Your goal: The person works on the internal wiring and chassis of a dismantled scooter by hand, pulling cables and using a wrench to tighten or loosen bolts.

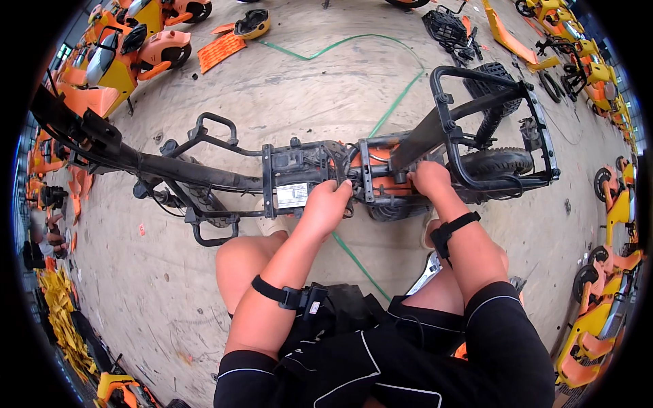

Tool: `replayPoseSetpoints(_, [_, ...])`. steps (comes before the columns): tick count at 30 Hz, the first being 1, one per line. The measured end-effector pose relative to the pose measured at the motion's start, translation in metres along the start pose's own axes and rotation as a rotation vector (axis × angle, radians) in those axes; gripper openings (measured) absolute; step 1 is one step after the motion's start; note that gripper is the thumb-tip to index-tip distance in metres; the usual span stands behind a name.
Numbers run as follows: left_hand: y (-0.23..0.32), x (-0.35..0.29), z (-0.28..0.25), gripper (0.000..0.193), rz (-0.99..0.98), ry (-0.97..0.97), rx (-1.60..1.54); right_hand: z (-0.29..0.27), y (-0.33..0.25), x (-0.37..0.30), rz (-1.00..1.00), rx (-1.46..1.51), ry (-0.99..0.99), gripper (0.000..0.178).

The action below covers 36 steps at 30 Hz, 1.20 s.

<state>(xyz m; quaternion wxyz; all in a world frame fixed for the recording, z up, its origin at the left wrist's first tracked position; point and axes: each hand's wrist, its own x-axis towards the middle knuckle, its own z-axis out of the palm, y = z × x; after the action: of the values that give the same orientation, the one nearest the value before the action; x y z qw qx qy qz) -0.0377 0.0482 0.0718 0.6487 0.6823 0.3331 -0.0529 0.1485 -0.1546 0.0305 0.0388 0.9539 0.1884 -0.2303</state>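
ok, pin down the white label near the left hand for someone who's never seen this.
Find the bare black scooter frame stretched across the view's middle. On its central section, immediately left of the person's left hand, is the white rectangular label. Its surroundings are dark; it's the only white rectangle there.

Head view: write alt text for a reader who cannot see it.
A bare left hand is at the middle of a black scooter frame, near a white label; the right hand is beside a thick black tube. Orange and yellow scooters line both sides.
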Motion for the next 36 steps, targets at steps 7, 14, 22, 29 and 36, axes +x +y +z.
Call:
replayPoseSetpoints(7, [0.003,-0.003,-0.001,0.041,-0.006,0.0,-0.006,-0.009,-0.003,-0.007,-0.013,-0.02,0.039,0.036])
replayPoseSetpoints(14, [0.007,-0.006,-0.002,0.04,-0.037,-0.01,-0.015,0.0,0.001,-0.005,-0.12,-0.05,0.114,0.038])
replayPoseSetpoints(22, [0.007,-0.005,0.0,0.041,-0.022,-0.01,-0.006,-0.001,0.003,-0.001,-0.053,-0.071,-0.026,0.042])
replayPoseSetpoints(29, [0.0,-0.002,0.0,0.041,0.006,-0.008,-0.045,-0.009,-0.006,-0.006,0.02,0.019,-0.032,0.041])
replayPoseSetpoints(36, [0.004,-0.004,0.0,0.041,-0.008,-0.009,-0.063,0.006,-0.001,-0.005,-0.022,0.02,0.106,0.042])
